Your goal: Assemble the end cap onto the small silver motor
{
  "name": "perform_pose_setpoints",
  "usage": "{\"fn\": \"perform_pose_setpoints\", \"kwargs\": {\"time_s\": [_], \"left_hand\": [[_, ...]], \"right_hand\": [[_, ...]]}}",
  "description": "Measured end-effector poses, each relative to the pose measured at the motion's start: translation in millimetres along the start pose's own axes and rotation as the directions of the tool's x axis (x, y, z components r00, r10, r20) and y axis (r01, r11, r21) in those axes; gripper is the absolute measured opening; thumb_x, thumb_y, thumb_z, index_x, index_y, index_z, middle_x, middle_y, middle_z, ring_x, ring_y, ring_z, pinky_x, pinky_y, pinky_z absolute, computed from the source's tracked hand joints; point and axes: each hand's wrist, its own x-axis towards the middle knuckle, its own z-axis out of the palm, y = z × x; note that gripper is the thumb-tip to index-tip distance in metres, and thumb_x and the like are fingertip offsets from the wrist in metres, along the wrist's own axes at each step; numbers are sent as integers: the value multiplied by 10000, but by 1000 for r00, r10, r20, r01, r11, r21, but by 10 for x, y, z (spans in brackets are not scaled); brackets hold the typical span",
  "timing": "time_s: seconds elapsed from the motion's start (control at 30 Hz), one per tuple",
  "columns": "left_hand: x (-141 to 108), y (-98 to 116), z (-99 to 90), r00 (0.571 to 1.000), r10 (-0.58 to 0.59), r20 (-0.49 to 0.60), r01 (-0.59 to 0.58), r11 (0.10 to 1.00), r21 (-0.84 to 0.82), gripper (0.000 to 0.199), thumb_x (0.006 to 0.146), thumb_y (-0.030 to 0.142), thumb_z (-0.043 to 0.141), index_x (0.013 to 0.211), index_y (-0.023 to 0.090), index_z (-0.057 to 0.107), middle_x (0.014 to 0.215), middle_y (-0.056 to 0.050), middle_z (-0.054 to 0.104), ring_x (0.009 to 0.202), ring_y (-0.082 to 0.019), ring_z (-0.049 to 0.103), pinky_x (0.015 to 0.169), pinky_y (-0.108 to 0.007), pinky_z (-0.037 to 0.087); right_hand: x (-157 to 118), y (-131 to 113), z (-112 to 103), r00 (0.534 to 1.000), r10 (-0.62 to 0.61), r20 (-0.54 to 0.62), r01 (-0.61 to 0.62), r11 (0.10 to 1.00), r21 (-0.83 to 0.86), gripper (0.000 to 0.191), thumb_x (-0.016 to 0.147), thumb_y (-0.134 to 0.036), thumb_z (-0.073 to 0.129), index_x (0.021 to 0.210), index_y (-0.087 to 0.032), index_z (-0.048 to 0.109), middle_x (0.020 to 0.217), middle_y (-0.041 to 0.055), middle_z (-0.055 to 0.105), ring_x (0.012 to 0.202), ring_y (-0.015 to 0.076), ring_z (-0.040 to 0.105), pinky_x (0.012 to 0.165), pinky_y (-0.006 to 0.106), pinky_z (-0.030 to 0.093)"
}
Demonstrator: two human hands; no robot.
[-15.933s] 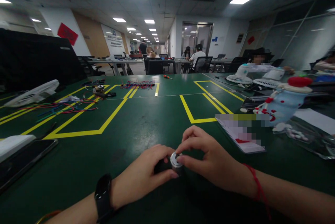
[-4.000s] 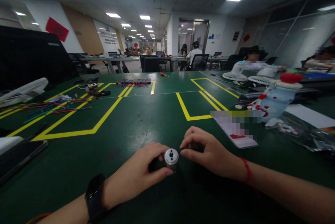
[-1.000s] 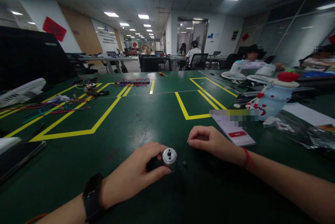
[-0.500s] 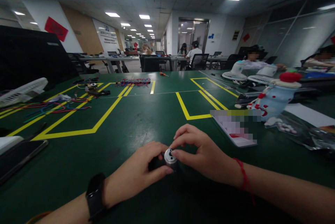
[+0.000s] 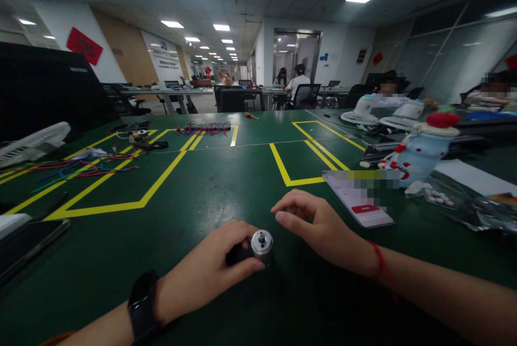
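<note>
A small silvery cylinder that looks like an electric motor [image 5: 262, 246] stands upright on the green table, with a short shaft and dark holes on its top face. My left hand [image 5: 214, 260] holds it from the left, the thumb along its near side and the fingers behind. Just up and to the right, my right hand [image 5: 313, 225] is off the motor. Its thumb and index finger are slightly apart, and I see nothing between them; the other fingers curl inward.
A lit phone [image 5: 359, 203] lies beyond my right hand, near a blue tumbler [image 5: 426, 154] and two small fans. On the left are loose wires [image 5: 92, 165], a dark phone [image 5: 34, 249] and a monitor [image 5: 48, 87]. A screwdriver [image 5: 251, 116] and bundled wires [image 5: 205, 128] lie farther back.
My right hand has let go of the motor's top and moved a little up and to the right. The shaft now shows uncovered. My left hand keeps its hold.
</note>
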Motion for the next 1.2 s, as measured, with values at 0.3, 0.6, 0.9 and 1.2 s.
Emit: {"fn": "perform_pose_setpoints", "kwargs": {"time_s": [0.3, 0.6, 0.9, 1.2], "left_hand": [[-1, 16, -30, 1000, -3, 13, 3, 1000, -21, 216, 876, 266, 629, 1080, 248, 561, 1015, -18, 617, 887, -203, 558, 774, -310, 426], [-7, 13, -21, 1000, 2, 16, -2, 1000, -17, 198, 875, 265, 635, 1058, 246, 562, 996, -11, 612, 879, -198, 558, 770, -309, 425], [-10, -8, 7, 1000, 12, -1, -12, 1000, -15, 183, 874, 261, 632, 1040, 231, 563, 995, -12, 618, 878, -197, 557, 771, -308, 422], [-11, -19, 10, 1000, -10, -5, 10, 1000, 7, 196, 873, 288, 624, 1046, 221, 561, 975, -24, 612, 850, -199, 552, 747, -304, 423]], "right_hand": [[28, 381, -88, 948, 314, -52, -285, 910, 302, 309, 865, -440, 528, 856, -151, 638, 711, -9, 552, 584, 93, 470, 514, 236, 343], [10, 285, -26, 986, 152, 73, -150, 988, -35, 204, 863, -335, 555, 842, -163, 663, 754, 6, 602, 676, 121, 526, 602, 253, 398], [-15, 28, 124, 992, -118, 45, 121, 991, -57, 148, 835, -262, 613, 952, -178, 648, 952, 30, 577, 832, 128, 550, 723, 261, 451], [-12, -96, 70, 992, -126, -29, 125, 992, -13, 107, 834, -270, 628, 896, -190, 661, 967, 23, 565, 898, 135, 554, 778, 271, 440]]}}
